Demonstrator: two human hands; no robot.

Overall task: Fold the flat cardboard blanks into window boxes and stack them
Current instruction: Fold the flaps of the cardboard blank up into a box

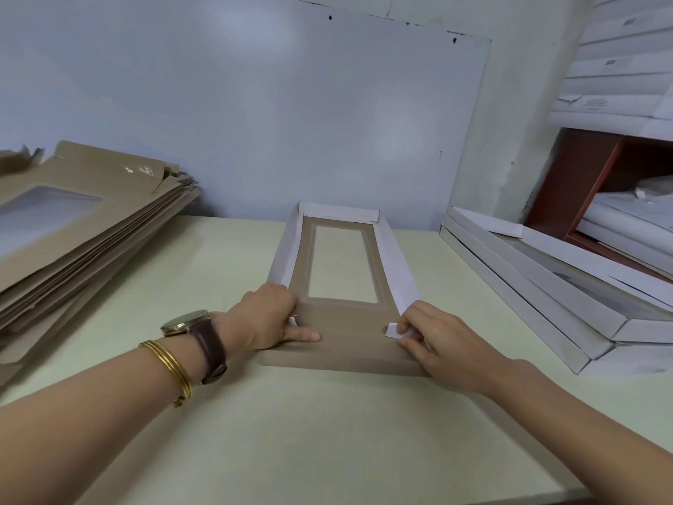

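**One box half raised, near end still to close**

The window box (349, 322) lies in the middle of the table (327, 431), brown inner side up, with its clear window (342, 264) facing the camera. The far end wall (338, 213) stands, and both long side walls (286, 249) (397, 264) are raised with their white outer faces outward. The near end flap (342, 359) is still flat on the table, so I judge that this box is about three quarters formed.

The left hand (271, 315) grips the near end of the left wall; its fingers are curled there and one finger lies straight on the brown panel. The right hand (440, 337) pinches the white corner tab (395, 330) of the right wall between thumb and fingertips, turning it inward. What remains, it seems, is to tuck both tabs, lift the near flap over them, and then put the box on the stack.

On the left lies a tall pile of flat blanks (91, 227), so much work is left. On the right, a small stack of finished white boxes (546, 286) leans near a shelf (582, 184). A wristwatch (189, 320) and gold bangles (171, 362) are on the left wrist.
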